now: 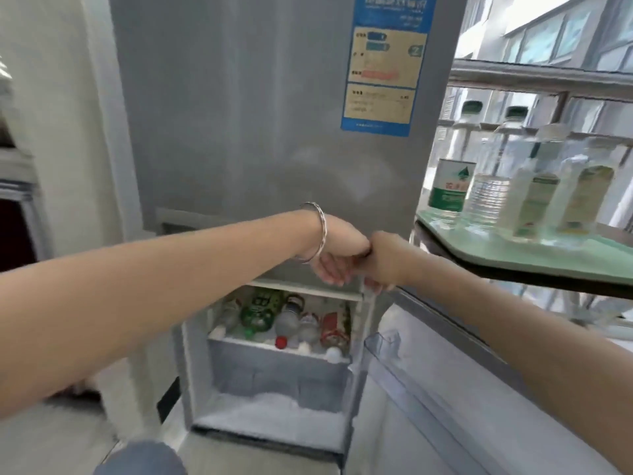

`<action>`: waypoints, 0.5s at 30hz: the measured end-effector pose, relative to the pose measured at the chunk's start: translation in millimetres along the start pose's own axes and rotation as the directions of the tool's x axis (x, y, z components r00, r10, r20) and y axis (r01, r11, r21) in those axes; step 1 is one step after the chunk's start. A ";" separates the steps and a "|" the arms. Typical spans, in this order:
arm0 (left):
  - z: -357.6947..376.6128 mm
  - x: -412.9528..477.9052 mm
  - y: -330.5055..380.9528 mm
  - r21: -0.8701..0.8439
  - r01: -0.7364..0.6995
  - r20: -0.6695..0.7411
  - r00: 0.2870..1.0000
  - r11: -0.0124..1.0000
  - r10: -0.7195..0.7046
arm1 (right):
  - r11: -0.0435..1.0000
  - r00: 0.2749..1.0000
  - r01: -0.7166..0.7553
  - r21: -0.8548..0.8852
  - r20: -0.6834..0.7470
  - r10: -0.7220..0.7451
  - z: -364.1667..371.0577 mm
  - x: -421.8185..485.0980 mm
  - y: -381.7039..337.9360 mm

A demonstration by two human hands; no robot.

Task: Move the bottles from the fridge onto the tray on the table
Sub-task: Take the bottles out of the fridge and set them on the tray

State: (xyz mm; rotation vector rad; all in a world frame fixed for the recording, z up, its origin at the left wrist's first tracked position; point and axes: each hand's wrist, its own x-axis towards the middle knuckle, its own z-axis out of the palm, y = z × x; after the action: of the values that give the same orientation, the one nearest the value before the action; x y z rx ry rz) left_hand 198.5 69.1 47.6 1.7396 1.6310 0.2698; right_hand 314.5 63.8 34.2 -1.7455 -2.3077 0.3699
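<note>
The grey fridge [239, 132] has its lower compartment open. Several bottles [287, 320] lie side by side in a frosty drawer [274, 365] there, one green, others clear with red or white caps. My left hand [337, 255], with a bracelet on its wrist, curls at the bottom edge of the upper door. It touches my right hand [383, 262], which grips the fridge's edge at that corner. On the right, a pale green tray [548, 258] on the table holds several upright bottles [486, 197].
The open lower door [445, 389], with a clear shelf, swings out to the right under the dark table edge [513, 279]. Frost covers the compartment floor [270, 409]. A window with railings is behind the tray. A white wall stands left of the fridge.
</note>
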 end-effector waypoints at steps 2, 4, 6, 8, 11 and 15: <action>-5.7 10.7 -44.2 0.082 0.120 0.056 0.991 0.989 -0.125 | 0.999 0.992 0.014 -0.039 0.123 -0.009 34.8 14.8 -22.9; -3.4 19.5 -79.0 0.127 0.203 0.115 0.969 0.971 -0.218 | 0.998 0.968 -0.028 -0.056 0.246 0.041 69.6 30.9 -34.6; 4.7 35.4 -112.6 0.135 0.243 0.130 0.957 0.961 -0.260 | 0.994 0.928 -0.083 -0.076 0.358 0.105 103.4 46.6 -41.6; 16.9 59.0 -141.5 0.121 0.256 0.117 0.956 0.959 -0.270 | 0.985 0.887 -0.119 -0.128 0.432 0.163 136.6 64.0 -44.2; 39.5 96.8 -175.9 0.095 0.240 0.121 0.960 0.966 -0.251 | 0.979 0.884 -0.091 -0.181 0.439 0.163 186.2 88.8 -33.9; 55.5 143.8 -226.6 0.128 0.242 -0.032 0.970 0.962 -0.240 | 0.973 0.914 -0.228 -0.040 0.335 0.228 250.7 118.9 -17.3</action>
State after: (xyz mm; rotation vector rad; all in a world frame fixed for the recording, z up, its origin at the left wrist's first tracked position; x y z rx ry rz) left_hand 80.4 168.5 -178.8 1.6152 1.8883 0.0615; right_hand 185.2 157.5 -193.4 -2.1010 -2.3173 0.7669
